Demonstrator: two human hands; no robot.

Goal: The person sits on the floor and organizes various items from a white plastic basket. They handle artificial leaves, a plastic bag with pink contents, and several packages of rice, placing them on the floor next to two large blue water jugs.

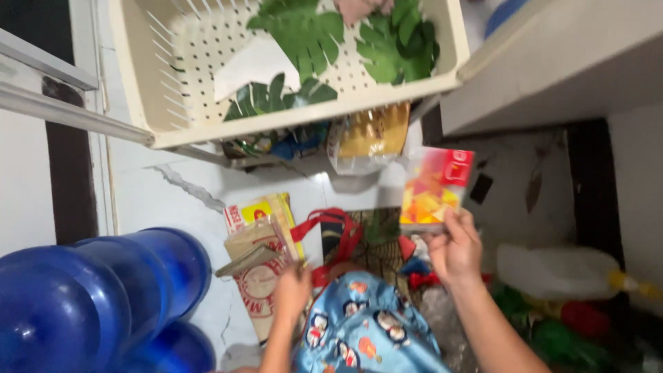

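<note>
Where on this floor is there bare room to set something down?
Bare white floor lies between the blue jugs, the cream basket and the paper bags. It is crowded around the left hand, the right hand with its red-and-yellow packet, and the blue cloth.

floor (166, 193): white, cracked | walls (21, 179): white | counter (552, 62): pale, overhead right

A white tiled floor (166, 200) carries everything, with a crack running through it at the middle left of the frame. Big blue water jugs (103, 297) stand on it at the lower left. Flat paper sacks and a yellow packet (259, 238) lie near the centre, beside a red-handled bag (345, 238). A clear plastic container (556, 273) lies at the lower right, next to blurred green and red items (566, 324).
</note>
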